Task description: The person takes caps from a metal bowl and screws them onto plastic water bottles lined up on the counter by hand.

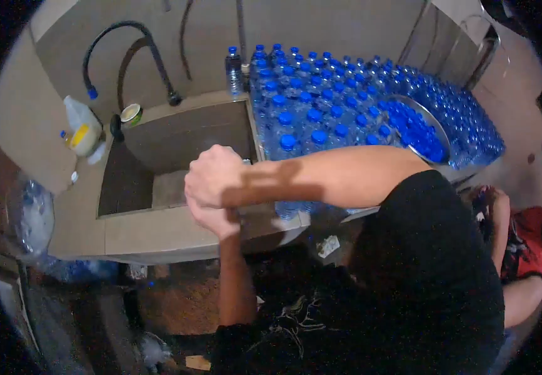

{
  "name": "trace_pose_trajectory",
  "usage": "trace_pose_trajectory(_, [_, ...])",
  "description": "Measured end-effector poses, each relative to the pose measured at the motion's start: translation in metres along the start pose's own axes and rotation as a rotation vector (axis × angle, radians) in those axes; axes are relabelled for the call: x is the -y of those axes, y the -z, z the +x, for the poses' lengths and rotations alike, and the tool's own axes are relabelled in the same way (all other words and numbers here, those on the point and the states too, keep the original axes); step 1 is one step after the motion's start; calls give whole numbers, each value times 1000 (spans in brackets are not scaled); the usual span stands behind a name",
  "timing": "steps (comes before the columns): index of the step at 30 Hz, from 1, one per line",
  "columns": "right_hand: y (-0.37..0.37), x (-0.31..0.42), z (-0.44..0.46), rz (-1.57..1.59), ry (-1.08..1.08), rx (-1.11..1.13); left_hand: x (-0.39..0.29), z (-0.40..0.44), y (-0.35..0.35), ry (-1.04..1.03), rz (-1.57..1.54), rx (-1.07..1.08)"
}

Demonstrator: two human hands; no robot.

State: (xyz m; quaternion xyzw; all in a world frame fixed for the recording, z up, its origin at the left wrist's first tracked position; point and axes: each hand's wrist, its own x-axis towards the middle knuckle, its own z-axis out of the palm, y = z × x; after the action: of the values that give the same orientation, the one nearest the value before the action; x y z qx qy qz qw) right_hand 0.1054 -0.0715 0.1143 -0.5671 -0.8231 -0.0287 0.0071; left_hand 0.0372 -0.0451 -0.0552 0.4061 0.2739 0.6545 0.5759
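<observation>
My right hand (213,175) is closed in a fist at the front edge of the sink, its forearm reaching across from the right. Just beneath it, my left hand (213,215) is closed too, pressed against the right one. Whatever they may hold between them is hidden by the fingers. Nearest on the right is a dense group of clear plastic bottles (314,122) with blue caps, some partly covered by my forearm. A round metal tray (438,125) piled with loose blue caps (411,128) rests on the bottles.
Behind my hands is a sink (177,140) with a black curved faucet (127,25). One bottle (234,72) stands at its back corner. A small tub (131,114) and a yellow-labelled container (83,134) sit to the left. Another person (527,250) sits at right.
</observation>
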Motion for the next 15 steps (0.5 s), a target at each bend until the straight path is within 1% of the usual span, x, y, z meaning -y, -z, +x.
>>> trace_pose_trajectory(1, [2,2,-6,13,-66,-17,-14,-14,-22,-42,107,-215])
trace_pose_trajectory(3, [10,0,-19,1,2,-4,-2,-4,-10,-25,-105,-31])
trace_pose_trajectory(4, [14,-1,-24,-12,40,-3,-7,-4,-13,-54,-7,13])
trace_pose_trajectory(5, [-8,-9,-25,253,-74,-164,-12,-3,-17,-86,91,55])
trace_pose_trajectory(7, [8,-22,-30,293,-17,-231,-64,-15,-39,-215,702,29])
trace_pose_trajectory(8, [18,-30,-34,315,20,-261,-82,-14,-51,-357,758,63])
trace_pose_trajectory(9, [36,-40,-41,360,-28,-322,-98,-11,-65,-499,812,94])
trace_pose_trajectory(10, [55,-54,-46,259,-36,-383,-115,-8,-79,-676,708,191])
trace_pose_trajectory(11, [79,-71,-60,207,-113,-451,-139,-14,-87,-660,734,229])
trace_pose_trajectory(12, [107,-98,-80,201,-91,-458,-149,-12,-87,-731,670,270])
trace_pose_trajectory(13, [141,-110,-111,268,-175,-458,-158,-14,-81,-691,573,299])
trace_pose_trajectory(14, [173,-120,-141,304,-303,-469,-166,-17,-70,-668,610,305])
trace_pose_trajectory(15, [206,-115,-182,413,-351,-533,-166,-18,-53,-602,620,296])
